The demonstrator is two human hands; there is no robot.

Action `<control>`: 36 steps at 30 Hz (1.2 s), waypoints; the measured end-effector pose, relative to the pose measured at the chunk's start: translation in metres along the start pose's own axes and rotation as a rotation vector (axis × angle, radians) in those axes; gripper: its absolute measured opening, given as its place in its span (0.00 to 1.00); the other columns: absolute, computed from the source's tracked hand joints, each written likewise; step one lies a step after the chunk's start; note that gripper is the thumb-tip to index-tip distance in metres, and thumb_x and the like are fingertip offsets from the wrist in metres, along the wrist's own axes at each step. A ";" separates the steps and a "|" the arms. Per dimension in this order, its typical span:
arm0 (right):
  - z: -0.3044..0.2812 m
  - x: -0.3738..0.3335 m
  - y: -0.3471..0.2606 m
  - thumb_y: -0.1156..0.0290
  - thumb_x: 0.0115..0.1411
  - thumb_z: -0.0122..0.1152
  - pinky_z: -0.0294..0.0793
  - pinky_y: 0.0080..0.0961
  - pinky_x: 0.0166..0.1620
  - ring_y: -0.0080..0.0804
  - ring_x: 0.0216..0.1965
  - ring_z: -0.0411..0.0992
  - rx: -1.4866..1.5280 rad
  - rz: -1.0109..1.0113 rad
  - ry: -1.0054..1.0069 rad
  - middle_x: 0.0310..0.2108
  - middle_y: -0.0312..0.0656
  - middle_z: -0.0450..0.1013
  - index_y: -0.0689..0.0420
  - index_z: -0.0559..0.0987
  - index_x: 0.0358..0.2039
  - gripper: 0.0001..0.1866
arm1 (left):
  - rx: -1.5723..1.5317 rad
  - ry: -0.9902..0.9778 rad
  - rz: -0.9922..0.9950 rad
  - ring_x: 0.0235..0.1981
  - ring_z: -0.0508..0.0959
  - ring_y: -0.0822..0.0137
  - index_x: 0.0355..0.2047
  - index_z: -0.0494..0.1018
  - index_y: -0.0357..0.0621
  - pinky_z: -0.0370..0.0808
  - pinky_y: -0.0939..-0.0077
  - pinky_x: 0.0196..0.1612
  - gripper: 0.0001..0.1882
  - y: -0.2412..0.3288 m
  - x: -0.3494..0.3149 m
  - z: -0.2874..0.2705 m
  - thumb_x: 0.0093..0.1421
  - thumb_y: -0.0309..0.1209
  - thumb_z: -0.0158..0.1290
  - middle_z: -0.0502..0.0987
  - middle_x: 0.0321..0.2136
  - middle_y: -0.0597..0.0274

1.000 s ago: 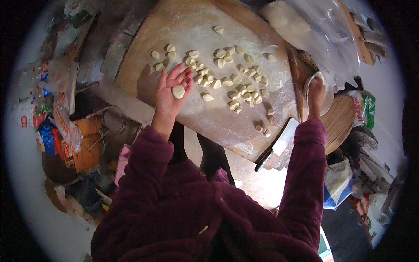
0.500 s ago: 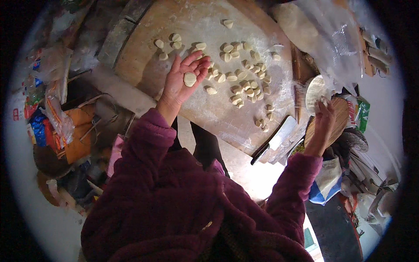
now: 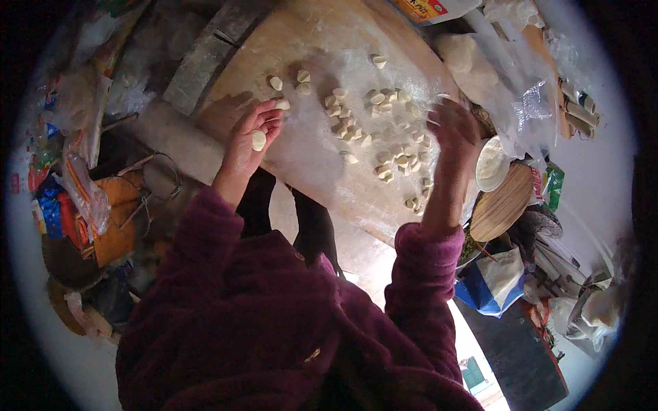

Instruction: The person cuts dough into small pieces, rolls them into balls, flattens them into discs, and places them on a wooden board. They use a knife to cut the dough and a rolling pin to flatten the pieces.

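Note:
My left hand [image 3: 241, 149] is palm up at the near left of a floury wooden board [image 3: 301, 147]. A flattened round piece of dough [image 3: 258, 140] lies in its palm under curled fingers. Another pale dough piece [image 3: 282, 104] shows right at its fingertips; whether it is held there or lies behind them I cannot tell. Blurred by motion, my right hand [image 3: 454, 130] hangs over the right side of the board, its fingers smeared. Many small cut dough pieces [image 3: 402, 163] are scattered between the hands, with a few farther left [image 3: 303, 76].
A white bowl of flour [image 3: 491, 166] stands right of the board, beside a round wooden lid [image 3: 506, 205]. Clear plastic sheeting [image 3: 524, 82] covers the far right. A blue and white bag [image 3: 495, 281] is at near right. Packages and a cardboard piece [image 3: 120, 216] crowd the left.
My right hand has left the flour bowl and moved left over the board. My left hand has drawn back left with its dough piece, its fingers more curled. The whole view has shifted slightly.

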State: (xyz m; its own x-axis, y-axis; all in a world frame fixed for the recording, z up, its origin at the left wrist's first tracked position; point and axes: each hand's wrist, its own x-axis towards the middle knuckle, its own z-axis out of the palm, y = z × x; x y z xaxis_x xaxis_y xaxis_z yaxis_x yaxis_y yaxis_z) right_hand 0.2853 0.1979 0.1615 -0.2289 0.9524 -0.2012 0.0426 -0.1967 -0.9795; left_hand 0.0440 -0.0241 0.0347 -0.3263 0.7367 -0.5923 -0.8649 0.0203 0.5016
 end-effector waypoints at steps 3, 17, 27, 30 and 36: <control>0.027 0.004 -0.003 0.79 0.57 0.59 0.75 0.22 0.40 0.24 0.34 0.74 -0.245 0.072 -0.252 0.35 0.38 0.78 0.63 0.81 0.40 0.10 | 0.150 0.094 0.000 0.46 0.73 0.71 0.53 0.71 0.43 0.69 0.73 0.53 0.20 0.015 0.001 -0.016 0.66 0.41 0.49 0.75 0.47 0.61; -0.067 -0.070 0.063 0.75 0.57 0.64 0.77 0.28 0.47 0.36 0.44 0.77 -0.079 0.289 0.335 0.44 0.46 0.76 0.67 0.75 0.49 0.20 | 0.529 -0.155 -0.101 0.53 0.73 0.61 0.59 0.65 0.42 0.69 0.62 0.57 0.26 -0.003 0.076 0.044 0.67 0.45 0.46 0.71 0.53 0.57; 0.099 -0.087 0.063 0.78 0.57 0.60 0.75 0.31 0.46 0.43 0.47 0.72 -0.505 -0.143 -0.083 0.50 0.48 0.68 0.58 0.78 0.45 0.14 | 0.136 -0.433 -0.304 0.61 0.64 0.62 0.66 0.56 0.47 0.60 0.65 0.62 0.41 0.008 0.016 0.115 0.66 0.64 0.25 0.64 0.62 0.54; 0.102 -0.094 0.072 0.78 0.57 0.60 0.74 0.33 0.44 0.45 0.45 0.72 -0.424 -0.065 -0.069 0.46 0.48 0.69 0.60 0.76 0.40 0.09 | 0.251 -0.353 -0.204 0.62 0.64 0.63 0.66 0.56 0.47 0.59 0.67 0.63 0.41 -0.003 0.012 0.129 0.66 0.64 0.26 0.65 0.62 0.55; 0.085 -0.124 0.099 0.83 0.57 0.61 0.71 0.19 0.43 0.20 0.40 0.71 0.141 0.302 -0.059 0.33 0.31 0.72 0.60 0.73 0.41 0.12 | 0.521 -0.249 -0.111 0.59 0.67 0.64 0.58 0.66 0.39 0.57 0.68 0.63 0.40 -0.035 0.009 0.116 0.67 0.62 0.29 0.70 0.56 0.56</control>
State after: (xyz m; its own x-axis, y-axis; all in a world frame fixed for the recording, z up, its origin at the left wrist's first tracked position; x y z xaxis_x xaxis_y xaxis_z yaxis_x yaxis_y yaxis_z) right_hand 0.2353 0.0401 0.0897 -0.2823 0.8321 -0.4775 -0.0173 -0.5021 -0.8647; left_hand 0.1160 0.0598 0.0849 -0.0902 0.8467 -0.5244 -0.5669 0.3893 0.7260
